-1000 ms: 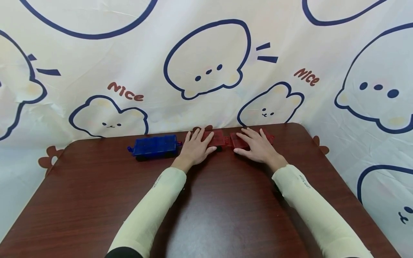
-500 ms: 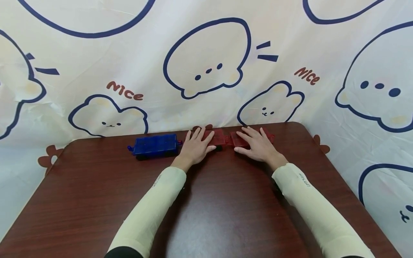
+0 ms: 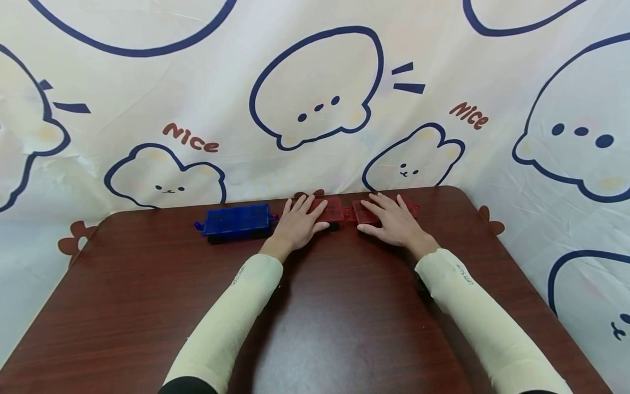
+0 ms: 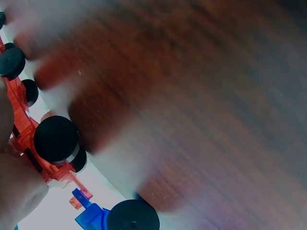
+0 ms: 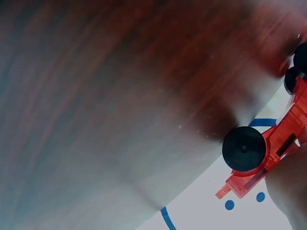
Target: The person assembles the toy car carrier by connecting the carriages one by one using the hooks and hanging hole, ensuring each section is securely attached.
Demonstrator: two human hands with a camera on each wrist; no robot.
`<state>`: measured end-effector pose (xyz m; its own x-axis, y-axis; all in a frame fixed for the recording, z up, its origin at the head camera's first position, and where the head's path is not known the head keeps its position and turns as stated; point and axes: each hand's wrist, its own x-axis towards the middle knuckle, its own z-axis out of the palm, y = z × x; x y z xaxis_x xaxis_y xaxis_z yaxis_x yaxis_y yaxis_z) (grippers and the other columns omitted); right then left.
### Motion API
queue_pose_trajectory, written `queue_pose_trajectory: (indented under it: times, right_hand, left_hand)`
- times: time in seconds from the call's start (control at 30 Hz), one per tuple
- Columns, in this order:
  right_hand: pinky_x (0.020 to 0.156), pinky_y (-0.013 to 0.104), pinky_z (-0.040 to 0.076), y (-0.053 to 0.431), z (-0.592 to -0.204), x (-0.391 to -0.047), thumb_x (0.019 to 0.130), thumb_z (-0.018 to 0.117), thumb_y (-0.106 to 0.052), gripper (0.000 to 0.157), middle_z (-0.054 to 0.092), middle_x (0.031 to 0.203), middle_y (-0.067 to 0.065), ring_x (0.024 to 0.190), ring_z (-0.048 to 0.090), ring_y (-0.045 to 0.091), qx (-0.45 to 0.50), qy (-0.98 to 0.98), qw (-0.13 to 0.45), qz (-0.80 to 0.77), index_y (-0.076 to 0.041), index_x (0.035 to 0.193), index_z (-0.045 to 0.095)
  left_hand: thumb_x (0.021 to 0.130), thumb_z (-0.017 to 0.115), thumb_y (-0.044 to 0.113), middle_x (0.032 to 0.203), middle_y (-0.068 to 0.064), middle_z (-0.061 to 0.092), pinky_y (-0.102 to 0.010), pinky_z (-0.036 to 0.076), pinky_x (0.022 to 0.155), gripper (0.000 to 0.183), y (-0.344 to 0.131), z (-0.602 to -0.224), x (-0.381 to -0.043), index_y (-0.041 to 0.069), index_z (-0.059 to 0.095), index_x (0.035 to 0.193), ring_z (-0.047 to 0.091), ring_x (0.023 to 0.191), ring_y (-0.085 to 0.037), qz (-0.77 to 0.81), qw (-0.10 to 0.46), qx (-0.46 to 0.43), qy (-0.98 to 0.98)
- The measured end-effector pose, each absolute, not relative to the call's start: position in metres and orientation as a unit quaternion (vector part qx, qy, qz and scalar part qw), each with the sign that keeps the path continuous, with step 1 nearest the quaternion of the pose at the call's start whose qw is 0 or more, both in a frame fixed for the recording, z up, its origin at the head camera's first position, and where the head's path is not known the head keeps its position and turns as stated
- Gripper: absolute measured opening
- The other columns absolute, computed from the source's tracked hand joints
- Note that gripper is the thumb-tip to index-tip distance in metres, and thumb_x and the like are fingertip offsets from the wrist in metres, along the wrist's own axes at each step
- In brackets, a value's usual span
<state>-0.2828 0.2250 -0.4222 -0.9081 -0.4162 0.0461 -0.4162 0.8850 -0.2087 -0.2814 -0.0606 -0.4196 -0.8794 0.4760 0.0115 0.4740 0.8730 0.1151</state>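
Observation:
Three toy train wagons stand in a row along the table's far edge in the head view. My left hand [image 3: 297,225] lies over the middle, red wagon [image 3: 331,210], its fingers spread. Likewise spread, my right hand [image 3: 395,223] rests on the right-hand red wagon [image 3: 363,213]. Both hands hide much of the wagons under them. To the left is a blue wagon [image 3: 237,220]; in the left wrist view its coupling [image 4: 81,196] meets the red wagon's end. A small red coupling [image 3: 347,214] bridges the two red wagons. Black wheels [image 5: 243,148] show beneath the right one.
The dark wooden tabletop [image 3: 320,328] stretches from the wagons toward me. Just behind its far edge hangs a white cloth [image 3: 295,169] with cartoon drawings, which also runs along both sides.
Both hands and all three wagons keep their places. Only a slight shift of the head view shows.

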Motion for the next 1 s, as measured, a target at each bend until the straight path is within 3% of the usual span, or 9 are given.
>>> queue_pose_trajectory:
  times: [1.0]
  right_hand:
    - [0.12,0.062,0.001,0.2219,-0.4207,-0.2832,0.094,0.055,-0.066,0.082,0.029,0.165,0.013,0.153,0.018,0.034,0.203,-0.972,-0.004,0.117,-0.017,0.158,0.039]
  left_hand:
    - [0.106,0.039,0.054,0.166,-0.014,0.023,-0.058,0.007,0.121,0.066,-0.0688,-0.4187,-0.2803,0.024,0.025,0.163,0.015,0.154,-0.035,0.099,-0.009,0.258,0.961]
